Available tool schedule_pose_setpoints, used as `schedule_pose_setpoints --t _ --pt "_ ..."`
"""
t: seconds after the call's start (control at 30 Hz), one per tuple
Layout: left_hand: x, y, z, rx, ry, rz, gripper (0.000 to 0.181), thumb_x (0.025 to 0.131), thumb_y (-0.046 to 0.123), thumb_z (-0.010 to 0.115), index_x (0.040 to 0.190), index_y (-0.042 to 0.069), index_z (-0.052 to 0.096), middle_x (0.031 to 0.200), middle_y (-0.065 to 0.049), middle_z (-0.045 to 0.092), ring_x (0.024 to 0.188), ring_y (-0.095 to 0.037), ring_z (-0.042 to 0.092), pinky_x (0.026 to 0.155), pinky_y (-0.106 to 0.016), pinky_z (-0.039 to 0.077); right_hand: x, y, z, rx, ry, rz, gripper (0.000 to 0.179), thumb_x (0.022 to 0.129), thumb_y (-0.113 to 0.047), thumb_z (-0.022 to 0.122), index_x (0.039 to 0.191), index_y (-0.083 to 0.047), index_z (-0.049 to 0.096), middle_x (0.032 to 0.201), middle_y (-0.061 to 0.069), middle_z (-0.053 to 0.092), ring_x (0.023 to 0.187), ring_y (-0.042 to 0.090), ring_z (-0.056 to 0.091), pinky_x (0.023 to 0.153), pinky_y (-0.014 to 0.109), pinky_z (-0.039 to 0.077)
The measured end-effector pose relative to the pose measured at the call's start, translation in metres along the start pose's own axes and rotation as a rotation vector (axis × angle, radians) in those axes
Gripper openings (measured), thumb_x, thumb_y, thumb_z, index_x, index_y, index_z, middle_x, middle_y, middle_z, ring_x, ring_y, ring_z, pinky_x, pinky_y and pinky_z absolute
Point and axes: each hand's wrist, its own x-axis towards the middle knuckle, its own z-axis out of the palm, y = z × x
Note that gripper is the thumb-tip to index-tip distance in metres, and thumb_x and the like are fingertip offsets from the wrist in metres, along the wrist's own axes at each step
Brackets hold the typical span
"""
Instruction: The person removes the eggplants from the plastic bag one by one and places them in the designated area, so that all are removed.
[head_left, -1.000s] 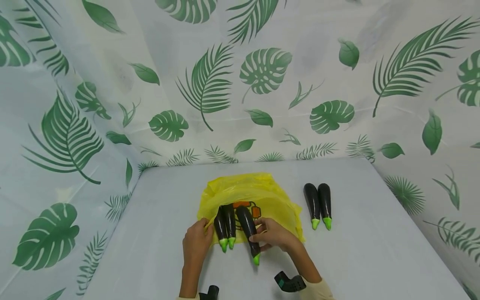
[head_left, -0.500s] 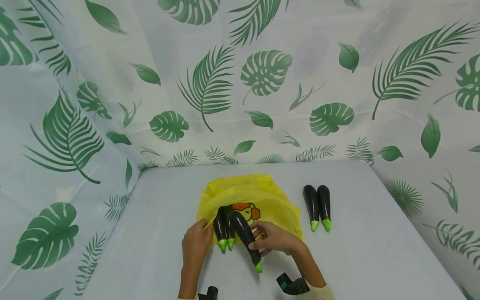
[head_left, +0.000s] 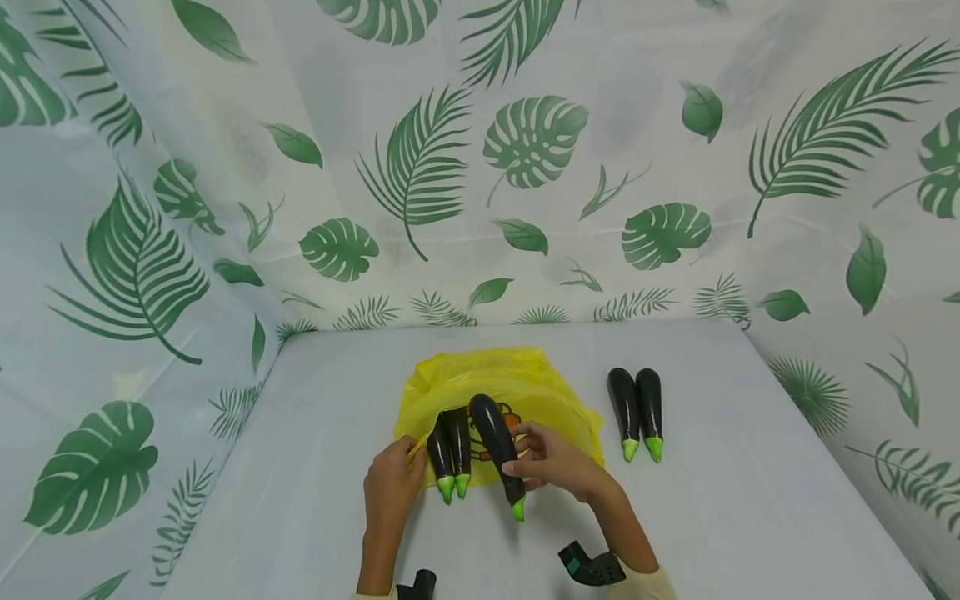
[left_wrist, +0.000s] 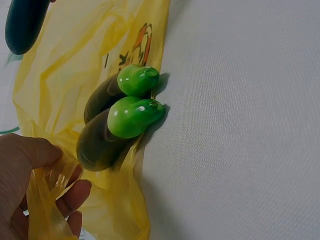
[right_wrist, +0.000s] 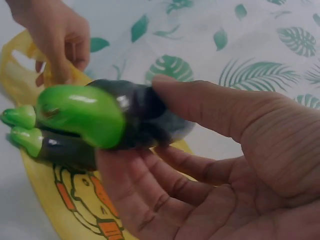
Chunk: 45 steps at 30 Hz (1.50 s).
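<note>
A yellow plastic bag lies on the table with its mouth toward me. My left hand pinches the left edge of that mouth; the left wrist view shows thumb and fingers on the crumpled film. Two eggplants lie side by side in the opening, green stem ends sticking out and far ends hidden inside. In my right hand is a third eggplant, gripped between thumb and fingers near its green end. It tilts over the bag's printed cartoon, dark end pointing away from me.
Two more eggplants lie side by side to the right of the bag. The white table meets leaf-printed sheeting at the back and sides. Black wrist devices sit on both forearms.
The eggplant in my right hand swung left toward the other two, then went back right and forward, higher over the bag. My left hand keeps its hold on the bag edge.
</note>
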Motion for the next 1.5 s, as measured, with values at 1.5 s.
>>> schedule_pose_setpoints --t 1.5 --pt "0.002 -0.005 -0.001 -0.011 -0.015 0.01 0.012 0.087 0.018 0.072 0.09 0.007 0.07 0.078 -0.005 0.069 0.061 -0.013 0.056 0.053 -0.029 0.044 -0.065 -0.002 -0.089 0.011 0.498 -0.032 0.074 0.097 -0.027 0.061 0.153 -0.001 0.02 0.135 0.013 0.039 0.102 -0.004 0.054 0.084 0.017 0.052"
